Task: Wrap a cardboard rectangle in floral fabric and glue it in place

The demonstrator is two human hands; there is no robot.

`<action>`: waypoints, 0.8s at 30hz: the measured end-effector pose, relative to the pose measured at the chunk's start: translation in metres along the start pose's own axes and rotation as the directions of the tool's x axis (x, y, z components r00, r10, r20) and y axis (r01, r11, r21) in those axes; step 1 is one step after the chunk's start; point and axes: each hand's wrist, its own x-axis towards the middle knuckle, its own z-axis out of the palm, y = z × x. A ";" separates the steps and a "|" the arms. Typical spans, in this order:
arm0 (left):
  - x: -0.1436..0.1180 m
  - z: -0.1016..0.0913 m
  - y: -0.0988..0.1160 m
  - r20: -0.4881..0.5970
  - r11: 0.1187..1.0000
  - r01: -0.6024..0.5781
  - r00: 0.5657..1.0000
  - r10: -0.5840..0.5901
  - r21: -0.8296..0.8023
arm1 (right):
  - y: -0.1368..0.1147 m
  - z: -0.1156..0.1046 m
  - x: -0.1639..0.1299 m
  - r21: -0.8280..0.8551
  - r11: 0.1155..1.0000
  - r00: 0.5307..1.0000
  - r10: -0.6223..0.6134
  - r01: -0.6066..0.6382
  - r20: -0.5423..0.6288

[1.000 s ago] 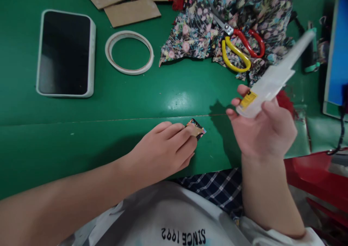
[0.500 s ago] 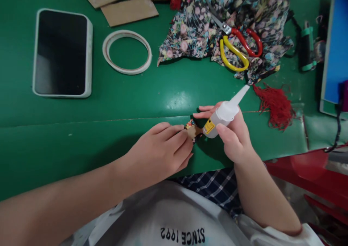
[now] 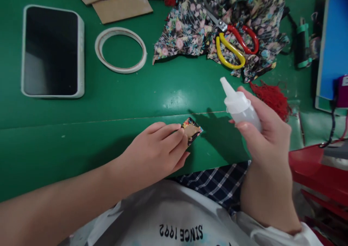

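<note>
- Green table (image 3: 81, 130): seam running across just above the work; near edge close under both hands, so little spare room toward the body.
- Tablet (image 3: 51, 50), far left, well apart from the hands.
- Floral fabric (image 3: 187, 32) at the far edge, bearing scissors (image 3: 233, 45); red tassel (image 3: 272, 97) just beyond the right hand.
- Tape ring (image 3: 121, 50), flat, between tablet and fabric.
- Left hand (image 3: 154, 151): fingertips pressed down on the small fabric-covered card piece (image 3: 191, 130), pinning it flat near the front edge.
- Right hand (image 3: 261, 137): closed around the glue bottle (image 3: 237, 104), held upright, nozzle up, clear of the piece.
- Good practice, as judged: firm pinning with fingertips back from the exposed brown face; nozzle tipped down close over that face; a light squeeze only.
- Open room: bare green between piece and bottle, and above the seam toward the tape ring; right side crowded by tassel and red bin (image 3: 318, 173).
</note>
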 end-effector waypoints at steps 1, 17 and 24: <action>0.000 0.000 0.000 0.005 1.000 -0.003 1.000 0.003 -0.001 | -0.002 -0.006 -0.001 -0.023 1.000 0.999 -0.002 0.001 -0.045; 0.001 -0.001 -0.001 -0.014 1.000 -0.015 1.000 0.015 0.001 | -0.029 0.003 -0.007 -0.121 0.991 0.991 0.035 -0.050 -0.130; 0.000 -0.001 0.000 -0.009 1.000 -0.013 1.000 0.013 -0.009 | -0.033 0.013 -0.004 -0.163 0.985 0.987 0.037 -0.063 -0.154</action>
